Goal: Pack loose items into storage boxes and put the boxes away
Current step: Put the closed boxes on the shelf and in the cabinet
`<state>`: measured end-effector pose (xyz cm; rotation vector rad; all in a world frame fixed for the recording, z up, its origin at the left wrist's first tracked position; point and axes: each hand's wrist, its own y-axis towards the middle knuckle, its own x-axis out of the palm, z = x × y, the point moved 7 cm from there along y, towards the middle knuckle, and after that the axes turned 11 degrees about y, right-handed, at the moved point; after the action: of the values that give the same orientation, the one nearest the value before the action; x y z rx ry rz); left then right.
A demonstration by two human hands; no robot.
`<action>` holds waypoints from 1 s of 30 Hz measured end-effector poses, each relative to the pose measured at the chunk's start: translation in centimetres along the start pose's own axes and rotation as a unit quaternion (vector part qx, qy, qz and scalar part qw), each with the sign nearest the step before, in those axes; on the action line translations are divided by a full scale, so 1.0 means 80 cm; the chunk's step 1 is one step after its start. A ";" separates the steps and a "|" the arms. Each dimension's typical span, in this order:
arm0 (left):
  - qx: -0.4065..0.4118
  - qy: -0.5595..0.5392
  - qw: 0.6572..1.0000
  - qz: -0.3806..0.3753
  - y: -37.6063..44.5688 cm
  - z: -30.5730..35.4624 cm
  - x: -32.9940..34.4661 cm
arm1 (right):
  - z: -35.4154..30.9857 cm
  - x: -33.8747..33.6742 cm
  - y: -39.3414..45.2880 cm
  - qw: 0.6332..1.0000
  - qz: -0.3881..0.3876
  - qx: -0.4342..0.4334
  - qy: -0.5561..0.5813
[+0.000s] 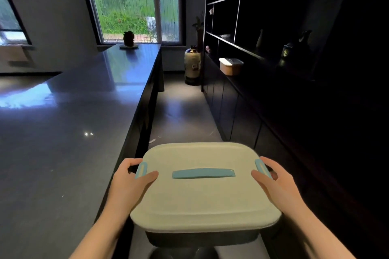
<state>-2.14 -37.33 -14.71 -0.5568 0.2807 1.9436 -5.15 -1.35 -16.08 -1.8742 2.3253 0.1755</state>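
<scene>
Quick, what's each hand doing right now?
Left hand: grips the left side of the storage box.
Right hand: grips its right side.

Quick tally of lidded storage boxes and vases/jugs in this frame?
Storage boxes: 2, the carried box and the shelf box
Floor vase: 1
Dark jugs on shelf: cannot count, too dim
Total: 3

Storage box body mostly hidden under own lid, contents unseen. Left hand fingers wrap behind left side latch, tips hidden; right hand fingertips hidden past right latch. Both forearms cut by bottom edge. Shelving right of right hand too dark, objects there unreadable.
</scene>
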 end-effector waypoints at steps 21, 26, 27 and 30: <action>0.002 0.004 1.000 0.015 0.525 0.107 0.154 | -0.034 0.159 0.543 0.999 -0.028 0.002 0.047; 0.019 0.018 1.000 -0.017 0.682 0.135 0.190 | -0.034 0.209 0.663 0.997 0.011 0.013 0.072; 0.025 0.022 0.999 -0.022 0.711 0.143 0.195 | -0.036 0.218 0.683 0.997 0.017 0.015 0.076; 0.044 0.027 0.998 -0.033 0.791 0.171 0.211 | -0.042 0.238 0.740 0.995 0.055 0.018 0.079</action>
<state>-68.61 -44.95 -14.67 -0.5551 0.3748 1.8450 -67.11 -7.66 -16.56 -1.8056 2.5188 -0.0042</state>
